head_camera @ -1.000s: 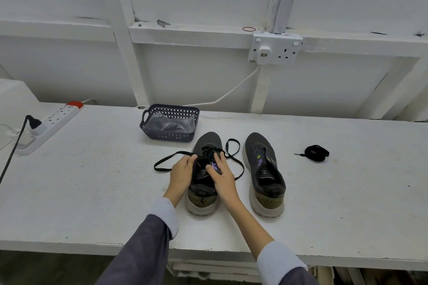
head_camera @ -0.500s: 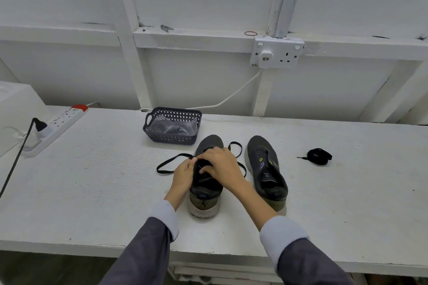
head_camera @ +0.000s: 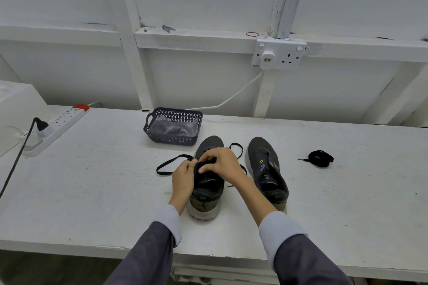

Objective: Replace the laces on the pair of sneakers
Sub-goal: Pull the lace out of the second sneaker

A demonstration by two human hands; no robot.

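Observation:
Two dark grey sneakers stand side by side on the white table [head_camera: 92, 192], toes pointing away from me. My left hand [head_camera: 184, 176] holds the left sneaker [head_camera: 207, 188] at its left side by the tongue. My right hand [head_camera: 222, 163] is curled over the top of the same sneaker, fingers pinching at the lace area. A black lace [head_camera: 169, 164] trails from this shoe to the left and loops out behind it on the right. The right sneaker [head_camera: 266, 169] stands without a lace. A bundled black lace [head_camera: 320, 158] lies further right.
A dark plastic basket [head_camera: 172, 140] with a clear bag in it stands just behind the left sneaker. A white power strip [head_camera: 58, 126] with a black cable lies at the far left. A wall socket [head_camera: 279, 55] sits above the table.
My right hand has moved from the sneaker's right side up over its tongue and lace area. The left hand stays at the shoe's left side. The camera has shifted slightly.

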